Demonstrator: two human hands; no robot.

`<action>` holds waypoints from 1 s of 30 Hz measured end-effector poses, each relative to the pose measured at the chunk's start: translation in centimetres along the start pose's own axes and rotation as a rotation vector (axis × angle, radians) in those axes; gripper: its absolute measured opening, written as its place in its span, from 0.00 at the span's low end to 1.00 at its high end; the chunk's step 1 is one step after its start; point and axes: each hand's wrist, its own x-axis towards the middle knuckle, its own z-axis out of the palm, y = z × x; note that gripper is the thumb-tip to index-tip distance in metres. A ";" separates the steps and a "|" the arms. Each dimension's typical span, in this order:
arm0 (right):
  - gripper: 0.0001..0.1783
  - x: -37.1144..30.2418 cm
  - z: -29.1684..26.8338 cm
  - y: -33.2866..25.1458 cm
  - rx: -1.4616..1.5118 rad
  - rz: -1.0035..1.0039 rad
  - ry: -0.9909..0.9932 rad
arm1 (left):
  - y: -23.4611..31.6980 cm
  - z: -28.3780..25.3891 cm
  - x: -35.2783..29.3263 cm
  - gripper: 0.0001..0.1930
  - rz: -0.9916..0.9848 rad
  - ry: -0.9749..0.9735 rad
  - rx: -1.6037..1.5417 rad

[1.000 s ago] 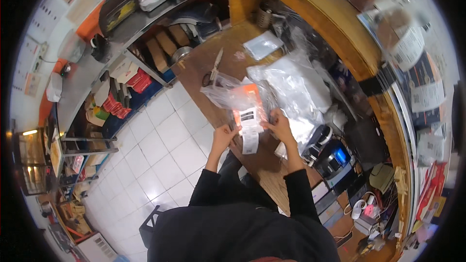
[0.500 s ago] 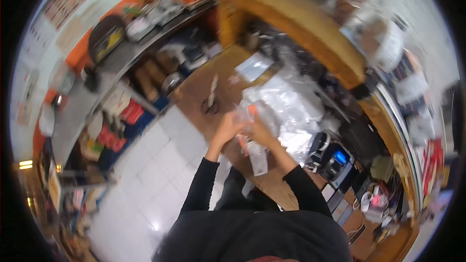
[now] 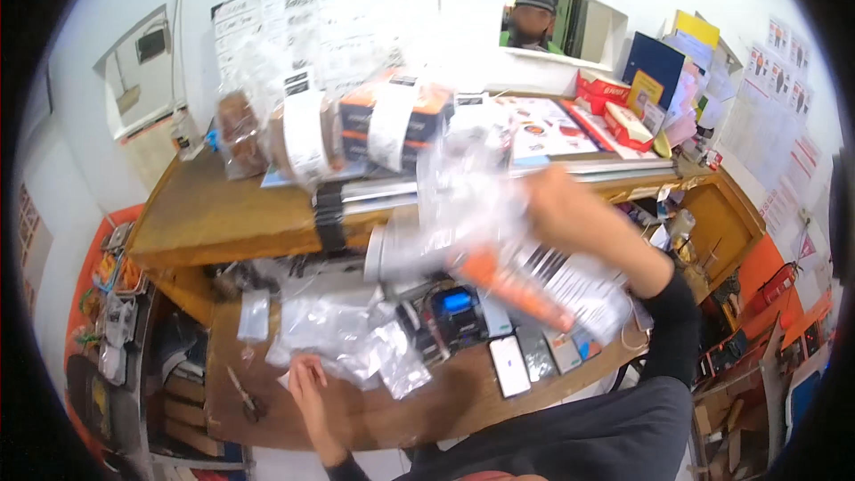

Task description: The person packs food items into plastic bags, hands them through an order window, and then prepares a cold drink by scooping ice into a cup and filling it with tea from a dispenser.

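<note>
The right hand (image 3: pixel 561 207) grips a clear bag (image 3: pixel 470 200), partly orange, to its left and near side; the left hand (image 3: pixel 309 381), fingers loosely extended, is beside crumpled plastic (image 3: pixel 331 331) on the counter (image 3: pixel 392 419).

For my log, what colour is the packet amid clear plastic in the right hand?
The packet is orange, though blurred; best seen in head view.
</note>
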 end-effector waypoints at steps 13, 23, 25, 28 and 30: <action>0.14 2.2 -6.6 39.3 -0.116 0.758 0.191 | -14.9 14.5 -8.2 0.22 -0.406 -0.057 -0.229; 0.15 0.3 11.7 57.6 0.081 0.771 0.628 | -14.6 14.1 -11.9 0.21 -0.396 0.310 0.008; 0.21 0.4 11.6 56.6 0.332 0.842 0.567 | -14.2 15.1 -12.2 0.20 -0.361 0.394 0.017; 0.30 -3.9 7.2 59.5 0.141 0.525 0.371 | -13.9 20.3 -9.4 0.20 -0.388 0.241 -0.076; 0.33 -5.9 7.1 53.2 0.375 0.643 0.277 | -8.9 26.2 -9.0 0.19 -0.474 0.193 0.087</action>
